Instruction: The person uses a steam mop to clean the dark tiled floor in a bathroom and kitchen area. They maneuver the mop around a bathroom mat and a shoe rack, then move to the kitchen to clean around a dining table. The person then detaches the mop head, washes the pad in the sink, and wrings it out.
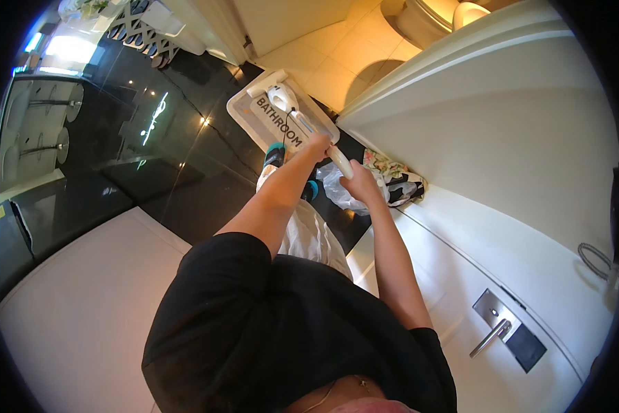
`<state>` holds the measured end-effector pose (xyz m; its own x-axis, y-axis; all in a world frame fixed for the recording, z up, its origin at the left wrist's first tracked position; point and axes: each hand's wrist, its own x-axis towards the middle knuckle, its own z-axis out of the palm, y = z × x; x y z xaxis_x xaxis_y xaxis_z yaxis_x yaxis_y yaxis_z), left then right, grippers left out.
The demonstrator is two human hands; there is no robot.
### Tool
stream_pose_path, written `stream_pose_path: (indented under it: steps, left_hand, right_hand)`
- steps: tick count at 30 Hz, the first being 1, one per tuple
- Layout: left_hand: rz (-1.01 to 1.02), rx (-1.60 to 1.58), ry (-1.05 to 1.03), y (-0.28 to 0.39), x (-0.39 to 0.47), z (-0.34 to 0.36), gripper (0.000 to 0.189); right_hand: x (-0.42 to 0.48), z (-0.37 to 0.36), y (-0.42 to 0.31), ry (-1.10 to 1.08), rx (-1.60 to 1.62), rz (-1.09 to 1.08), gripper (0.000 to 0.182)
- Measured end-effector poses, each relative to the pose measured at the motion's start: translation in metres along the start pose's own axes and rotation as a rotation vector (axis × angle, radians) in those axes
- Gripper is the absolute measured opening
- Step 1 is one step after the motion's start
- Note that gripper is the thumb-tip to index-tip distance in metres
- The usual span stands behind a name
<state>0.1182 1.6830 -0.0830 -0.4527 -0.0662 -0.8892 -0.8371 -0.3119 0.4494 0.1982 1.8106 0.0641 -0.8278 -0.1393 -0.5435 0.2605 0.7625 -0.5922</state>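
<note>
My left hand (318,145) and my right hand (362,181) both grip the pale handle (340,161) of a long white floor-cleaning tool, perhaps a stick vacuum or steam mop. Its rounded white body (282,98) is farther out, with a wide white head (266,84) at the far end. A dark cord (287,126) hangs from the tool. Beneath it lies a pale bath mat (247,120) with large dark lettering. The left hand is farther along the shaft; the right is at the near end.
Clear plastic bags and a floral bag (384,162) stand by the white wall right of my feet. A doorway beyond the mat shows a toilet (428,23). Black glossy tiles (201,155) spread left. A tap (490,338) is fixed at right; a shoe rack (141,33) stands far left.
</note>
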Motion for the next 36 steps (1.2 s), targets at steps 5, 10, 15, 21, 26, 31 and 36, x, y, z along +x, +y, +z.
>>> stream_pose_path:
  steps: [5, 10, 15, 21, 26, 31, 36]
  left_hand:
    - [0.105, 0.358, 0.251, 0.014, -0.032, -0.011, 0.020]
    - [0.145, 0.071, 0.246, -0.043, -0.065, -0.039, 0.018]
    - [0.145, 0.028, 0.280, -0.070, -0.094, -0.057, 0.023]
    - [0.211, -0.169, 0.268, -0.033, -0.125, -0.087, 0.021]
    - [0.265, -0.179, 0.244, 0.031, -0.127, -0.147, 0.022]
    - [0.166, -0.105, 0.234, 0.083, -0.092, -0.218, 0.023]
    - [0.105, 0.119, 0.295, 0.077, -0.057, -0.260, 0.026]
  right_hand:
    - [0.006, 0.026, -0.004, -0.064, 0.052, -0.005, 0.028]
    - [-0.049, 0.045, -0.008, -0.066, -0.003, -0.090, 0.030]
    - [-0.081, 0.047, -0.012, -0.103, -0.070, -0.089, 0.032]
    - [-0.084, 0.032, -0.074, -0.109, -0.050, -0.145, 0.031]
    - [-0.054, 0.059, -0.145, -0.074, -0.086, -0.230, 0.028]
    - [-0.008, 0.121, -0.210, -0.086, -0.017, -0.067, 0.026]
    - [0.002, 0.160, -0.270, -0.153, 0.031, 0.020, 0.022]
